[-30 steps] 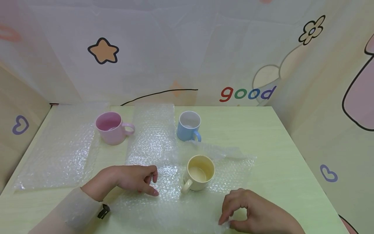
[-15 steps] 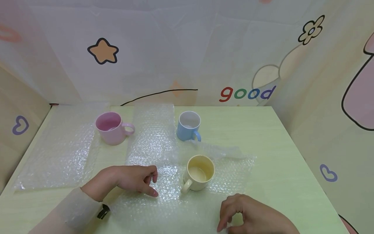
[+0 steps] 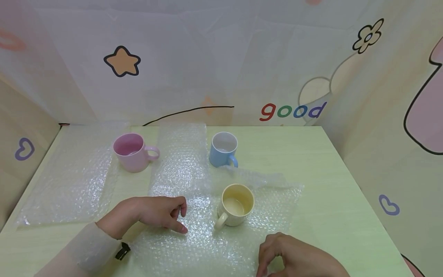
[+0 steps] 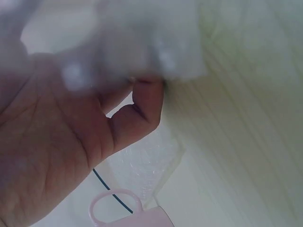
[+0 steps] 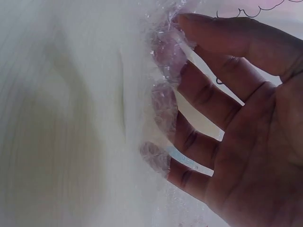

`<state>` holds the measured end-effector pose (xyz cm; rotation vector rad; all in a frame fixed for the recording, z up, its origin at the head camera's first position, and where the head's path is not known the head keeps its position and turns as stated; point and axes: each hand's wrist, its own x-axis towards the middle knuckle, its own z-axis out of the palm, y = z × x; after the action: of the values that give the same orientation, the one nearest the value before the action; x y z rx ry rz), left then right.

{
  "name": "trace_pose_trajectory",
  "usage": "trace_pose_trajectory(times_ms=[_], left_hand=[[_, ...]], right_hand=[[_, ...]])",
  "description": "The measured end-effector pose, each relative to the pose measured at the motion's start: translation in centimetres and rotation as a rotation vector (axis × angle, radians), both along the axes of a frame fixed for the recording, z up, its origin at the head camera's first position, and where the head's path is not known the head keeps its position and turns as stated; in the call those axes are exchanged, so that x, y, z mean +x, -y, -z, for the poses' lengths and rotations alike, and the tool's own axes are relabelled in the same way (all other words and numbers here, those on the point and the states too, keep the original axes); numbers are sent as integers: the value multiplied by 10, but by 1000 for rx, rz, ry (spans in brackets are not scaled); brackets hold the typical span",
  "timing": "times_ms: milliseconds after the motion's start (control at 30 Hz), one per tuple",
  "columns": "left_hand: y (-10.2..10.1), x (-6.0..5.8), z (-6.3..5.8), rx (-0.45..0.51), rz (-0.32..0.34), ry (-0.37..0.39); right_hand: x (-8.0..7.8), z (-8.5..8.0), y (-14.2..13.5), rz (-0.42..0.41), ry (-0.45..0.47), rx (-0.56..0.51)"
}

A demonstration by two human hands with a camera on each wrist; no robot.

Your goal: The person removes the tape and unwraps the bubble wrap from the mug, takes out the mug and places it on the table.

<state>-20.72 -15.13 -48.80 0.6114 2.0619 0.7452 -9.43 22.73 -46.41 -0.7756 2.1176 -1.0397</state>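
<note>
A cream mug (image 3: pixel 236 206) stands upright on a sheet of bubble wrap (image 3: pixel 204 250), handle pointing toward the near left. My right hand (image 3: pixel 297 256) pinches the sheet's near edge between thumb and fingers; in the right wrist view the clear film (image 5: pixel 163 109) covers those fingertips. Left of the mug, my left hand (image 3: pixel 157 211) rests on the wrap with bent fingers, its thumb and index finger apart. Blurred film hides part of that hand in the left wrist view, where curled fingers (image 4: pixel 137 116) show beneath it.
A pink mug (image 3: pixel 133 154) stands at the back left beside another bubble wrap sheet (image 3: pixel 72 181). A blue mug (image 3: pixel 223 152) is behind the cream one. A further wrap strip (image 3: pixel 181 154) runs toward the back. Printed curtains (image 3: pixel 221 57) border the pale table (image 3: pixel 332 200).
My right hand has moved slightly down toward the near edge with the bubble wrap's edge, and the near part of the sheet looks flatter. My left hand and the mugs stay put.
</note>
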Motion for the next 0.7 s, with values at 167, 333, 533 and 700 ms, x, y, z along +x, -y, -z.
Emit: trace_pose_trajectory(times_ms=[167, 333, 533, 700], left_hand=[[0, 0, 0, 0, 5, -7], [0, 0, 0, 1, 9, -13], [0, 0, 1, 3, 7, -12], [0, 0, 0, 5, 5, -11]], right_hand=[[0, 4, 0, -24, -48, 2], [0, 9, 1, -50, -89, 8], [2, 12, 5, -49, -130, 25], [4, 15, 6, -6, -84, 56]])
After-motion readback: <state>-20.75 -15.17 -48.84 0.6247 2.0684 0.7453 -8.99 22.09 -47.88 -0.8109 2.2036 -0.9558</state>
